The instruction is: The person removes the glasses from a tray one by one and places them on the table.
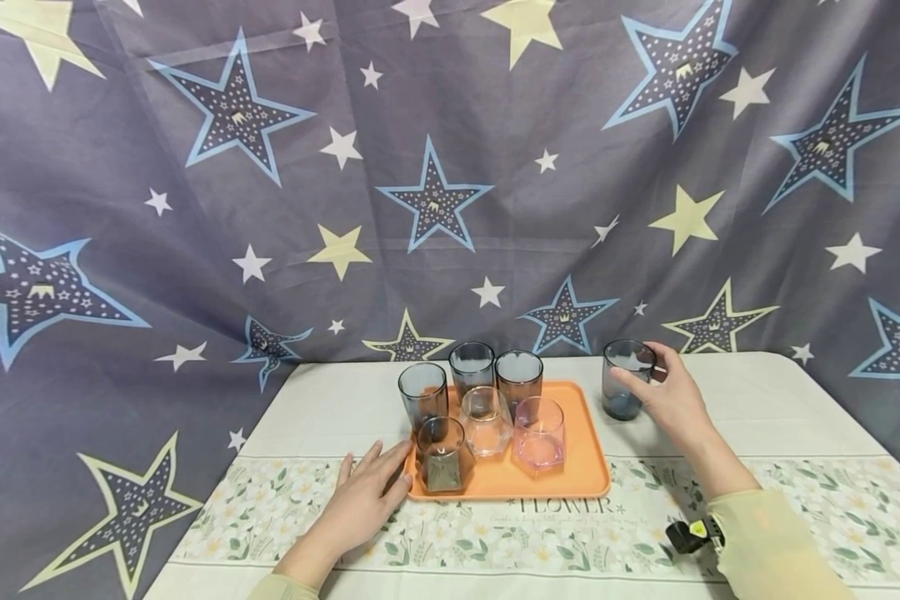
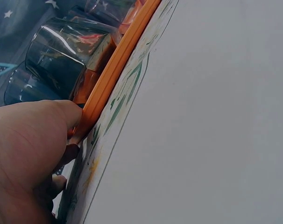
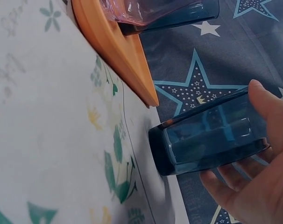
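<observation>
My right hand (image 1: 675, 400) grips a tall blue glass (image 1: 621, 387) by its upper part, thumb on the near side and fingers round the far side. Upright, this glass is right of the orange tray (image 1: 588, 467); in the right wrist view its base (image 3: 161, 151) is close by the tablecloth. My left hand (image 1: 363, 500) lies at the tray's left edge with fingers spread, its thumb (image 2: 69, 114) touching the rim. On the tray, tall blue glasses (image 1: 423, 392) stand behind a grey short glass (image 1: 442, 467), a clear short glass (image 1: 486, 433) and a pink short glass (image 1: 538, 446).
A white tablecloth (image 1: 330, 417) with a floral band covers the table. Behind it hangs a dark curtain (image 1: 465, 108) printed with stars. A small black device (image 1: 690, 536) is on the right wrist.
</observation>
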### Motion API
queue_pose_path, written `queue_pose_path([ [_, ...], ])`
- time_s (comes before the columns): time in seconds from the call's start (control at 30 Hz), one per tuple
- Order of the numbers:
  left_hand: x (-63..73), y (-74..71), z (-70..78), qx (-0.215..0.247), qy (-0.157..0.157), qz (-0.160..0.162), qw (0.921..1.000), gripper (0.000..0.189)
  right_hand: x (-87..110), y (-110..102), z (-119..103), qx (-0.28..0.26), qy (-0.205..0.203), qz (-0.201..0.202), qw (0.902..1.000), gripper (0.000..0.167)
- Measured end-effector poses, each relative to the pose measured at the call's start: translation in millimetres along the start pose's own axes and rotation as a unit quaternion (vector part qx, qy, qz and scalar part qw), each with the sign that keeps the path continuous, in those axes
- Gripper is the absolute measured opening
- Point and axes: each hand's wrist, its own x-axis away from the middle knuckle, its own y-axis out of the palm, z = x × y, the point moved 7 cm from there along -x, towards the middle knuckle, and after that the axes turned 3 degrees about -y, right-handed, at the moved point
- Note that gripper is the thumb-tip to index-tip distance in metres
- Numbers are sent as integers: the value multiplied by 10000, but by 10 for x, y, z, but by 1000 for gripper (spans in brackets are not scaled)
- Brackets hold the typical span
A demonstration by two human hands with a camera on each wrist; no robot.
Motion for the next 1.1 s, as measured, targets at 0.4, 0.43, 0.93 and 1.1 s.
queue_pose_path([
  [0.4,2,-2,0,-3,31,2,10000,57,11,-95,-142,228,-14,268,9994,109],
  [0.43,1,-3,1,5,50,20,10000,57,9,-113,-182,244,-92,336,9991,108],
  [0.93,-7,5,-17,-34,27,-15,10000,56,42,75,-895,-118,-1018,512,9934,92],
  [1.1,-3,22,-33,-88,17,-3,10000,57,71,270,-1068,-133,-1236,375,9915,87],
])
